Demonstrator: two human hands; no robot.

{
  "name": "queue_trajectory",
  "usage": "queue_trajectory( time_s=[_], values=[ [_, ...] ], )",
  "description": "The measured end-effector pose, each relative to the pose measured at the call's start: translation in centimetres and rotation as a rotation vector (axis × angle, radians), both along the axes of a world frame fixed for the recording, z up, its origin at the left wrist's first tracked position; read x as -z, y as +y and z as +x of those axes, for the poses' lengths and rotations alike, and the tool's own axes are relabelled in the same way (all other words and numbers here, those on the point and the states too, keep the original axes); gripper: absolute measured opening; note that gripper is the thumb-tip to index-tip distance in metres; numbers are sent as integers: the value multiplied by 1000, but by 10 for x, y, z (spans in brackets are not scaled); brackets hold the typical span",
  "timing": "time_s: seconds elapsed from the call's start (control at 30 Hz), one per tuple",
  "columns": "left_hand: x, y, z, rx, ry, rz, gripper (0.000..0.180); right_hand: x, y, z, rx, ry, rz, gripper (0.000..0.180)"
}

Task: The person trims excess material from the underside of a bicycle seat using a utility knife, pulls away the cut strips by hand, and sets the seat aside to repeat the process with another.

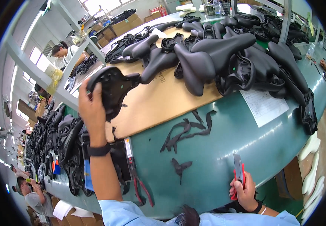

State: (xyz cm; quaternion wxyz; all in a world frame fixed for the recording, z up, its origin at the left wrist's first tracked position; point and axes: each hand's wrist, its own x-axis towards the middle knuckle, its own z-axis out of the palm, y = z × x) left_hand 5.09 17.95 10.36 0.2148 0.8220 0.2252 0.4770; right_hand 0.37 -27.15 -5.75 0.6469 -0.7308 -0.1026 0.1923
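Observation:
My left hand (92, 113) is closed around the wide end of a black bicycle saddle (115, 92), lifted over the left part of a cardboard sheet (163, 111). The saddle's hollow underside faces me, and its narrow nose points right toward the piled saddles (197, 66). At the lower right, my right hand (246, 191) grips a red utility knife (239, 170), its grey end pointing away from me. Between my hands, several black trimmed scraps (188, 132) lie on the green tabletop (212, 162). The knife is apart from the saddle.
Red-handled pliers (139, 184) lie beside my left forearm. A printed paper sheet (265, 107) sits partly under the pile. More black saddles (67, 143) crowd the left side; white saddle-shaped pieces (311, 162) are at lower right. Metal posts (42, 69) frame the table. Other people work nearby.

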Motion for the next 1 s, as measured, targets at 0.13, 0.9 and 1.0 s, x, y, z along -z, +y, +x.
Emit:
queue_trajectory(
  time_s=[0.13,0.9,1.0],
  values=[
    [-13,-46,-74,202,-87,-451,39,8,-5,-2,31,133,248,36],
    [123,-287,-118,376,503,-366,27,-56,-38,-7,-218,-245,-302,48],
    [118,-294,-126,388,500,-400,25,-56,-35,-10,-237,-350,-313,47]
  ],
)
